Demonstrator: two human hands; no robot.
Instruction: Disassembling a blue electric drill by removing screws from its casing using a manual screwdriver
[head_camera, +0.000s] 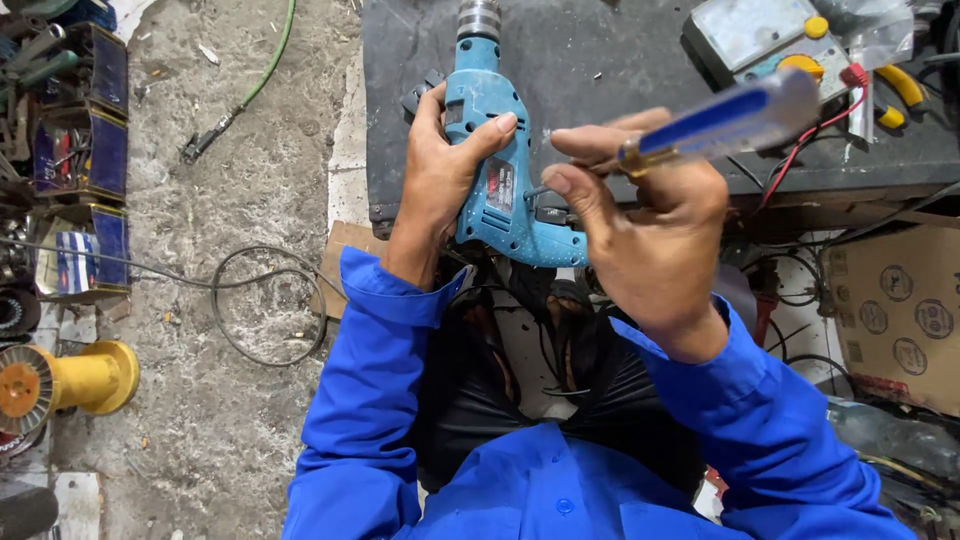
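Off to my side a yellow wire spool (70, 382) lies on the concrete floor (240, 200), near a green hose (268, 62). A multimeter (765, 40) sits on my dark bench (600, 60), above a cardboard box (895, 315).

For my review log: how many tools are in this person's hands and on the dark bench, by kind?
Electric drill: 1, in the left hand
Screwdriver: 1, in the right hand
Analog meter: 1, on the bench
Total: 3
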